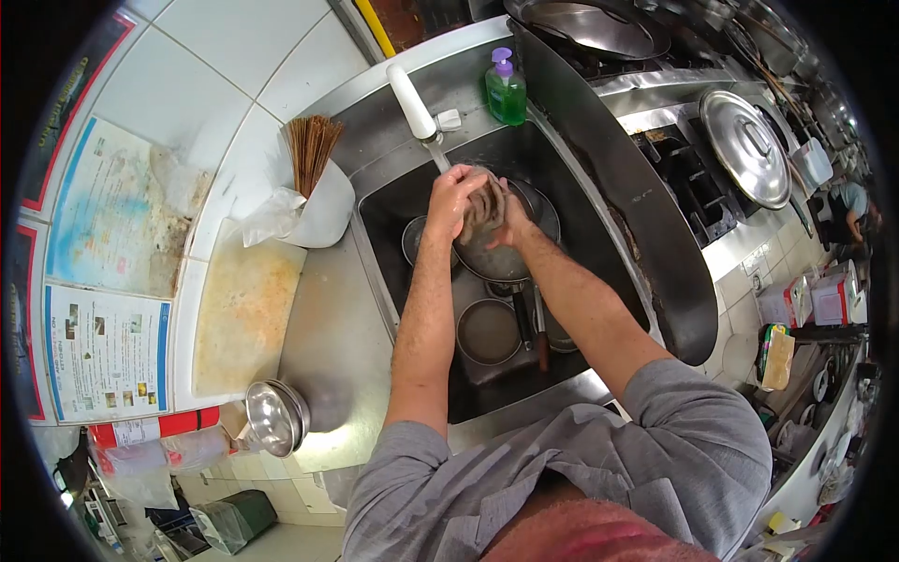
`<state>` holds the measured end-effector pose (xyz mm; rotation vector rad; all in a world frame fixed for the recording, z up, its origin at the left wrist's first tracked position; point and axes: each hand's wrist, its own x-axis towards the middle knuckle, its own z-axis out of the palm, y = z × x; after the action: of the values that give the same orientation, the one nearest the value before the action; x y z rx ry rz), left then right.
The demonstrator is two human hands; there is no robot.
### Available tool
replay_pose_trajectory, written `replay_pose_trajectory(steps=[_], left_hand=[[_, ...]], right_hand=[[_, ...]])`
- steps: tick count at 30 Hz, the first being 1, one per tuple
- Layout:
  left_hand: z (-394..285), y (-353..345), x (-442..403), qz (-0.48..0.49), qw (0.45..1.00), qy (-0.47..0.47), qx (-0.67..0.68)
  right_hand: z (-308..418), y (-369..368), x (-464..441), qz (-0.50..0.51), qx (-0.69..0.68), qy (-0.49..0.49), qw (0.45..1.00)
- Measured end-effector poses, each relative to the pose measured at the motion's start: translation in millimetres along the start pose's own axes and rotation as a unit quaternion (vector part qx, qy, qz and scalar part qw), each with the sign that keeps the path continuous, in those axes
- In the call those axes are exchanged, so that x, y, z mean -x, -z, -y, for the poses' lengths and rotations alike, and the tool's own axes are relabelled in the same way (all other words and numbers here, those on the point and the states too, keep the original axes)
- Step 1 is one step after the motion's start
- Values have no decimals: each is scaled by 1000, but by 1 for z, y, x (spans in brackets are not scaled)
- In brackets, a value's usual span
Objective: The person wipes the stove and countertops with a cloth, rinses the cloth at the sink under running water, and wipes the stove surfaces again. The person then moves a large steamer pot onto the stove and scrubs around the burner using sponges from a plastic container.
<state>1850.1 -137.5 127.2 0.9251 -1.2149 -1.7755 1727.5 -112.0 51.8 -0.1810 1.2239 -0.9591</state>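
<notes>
Pans [490, 332] crowd beneath the hands [451, 201]; rightward the sink [601, 251] is open.

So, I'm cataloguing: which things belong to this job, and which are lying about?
Probably in use:
- crumpled grey-brown wad, between left hand and right hand
- round metal pans in dark sink
- white cylindrical tap

Apparently lying about:
- stacked silver bowls
- round silver lid

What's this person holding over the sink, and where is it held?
A crumpled greyish-brown wad, possibly cloth, held by its two sides: left grip on its left, right grip on its right.
</notes>
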Motion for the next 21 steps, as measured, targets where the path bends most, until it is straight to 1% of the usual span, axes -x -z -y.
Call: replay_pose_trajectory(steps=[1, 2, 3, 4, 5, 6, 7, 8, 9, 10, 11, 12, 13, 14, 15, 16, 17, 18, 19, 20, 21], left_hand=[[-1, 3, 0, 7, 999, -20, 42], [-3, 7, 0, 7, 999, -20, 42], [-3, 14, 0, -14, 992, -31, 121], [2, 24, -2, -35, 978, -42, 201], [13, 37, -5, -56, 978, -60, 193], [25, 47, -8, -54, 978, -60, 194], [37, 55, -8, -175, 978, -28, 108], [49, 62, -7, -292, 956, 3, 18], [64, 65, -6, -261, 964, 31, 25], [91, 68, -15, -231, 966, 70, 92], [112, 64, -19, -167, 966, 29, 193], [125, 57, -19, -101, 951, -12, 292], [112, 43, -12, -99, 951, -12, 292], [99, 29, -5, -107, 911, -26, 397], [88, 19, 0, -113, 860, -40, 496], [94, 27, -11, -113, 858, -39, 499], [96, 39, -26, -187, 897, -83, 391], [99, 48, -35, -257, 918, -123, 275], [85, 43, -33, -273, 924, -117, 239], [76, 36, -30, -275, 924, -116, 239], [74, 29, -31, -310, 935, -160, 72]], right_hand=[[-6, 3, -10, 64, -81, -18, 994], [-10, 6, -21, 127, -161, -35, 978], [-11, 1, -26, 133, -220, 12, 966], [-10, -1, -33, 132, -219, 12, 967], [-7, -2, -39, 153, -199, 49, 967], [-5, -4, -43, 174, -179, 86, 965], [2, -17, -29, 116, -230, 95, 962], [10, -28, -14, 115, -230, 95, 962], [14, -36, -6, 126, -191, 106, 968], [18, -44, 3, 137, -151, 117, 972], [22, -53, 17, 140, -138, 97, 976], [21, -52, 16, 140, -139, 98, 975], [19, -50, 12, 178, -148, 88, 969], [15, -47, 8, 214, -156, 78, 961], [11, -38, 2, 210, -155, 88, 961], [10, -29, -1, 207, -153, 88, 962], [9, -19, -4, 139, -156, 109, 972], [8, -12, -5, 69, -159, 129, 976], [8, -8, -3, 68, -159, 127, 977], [8, -5, -1, 33, -149, 67, 986], [11, -5, 2, -1, -138, 9, 990]])
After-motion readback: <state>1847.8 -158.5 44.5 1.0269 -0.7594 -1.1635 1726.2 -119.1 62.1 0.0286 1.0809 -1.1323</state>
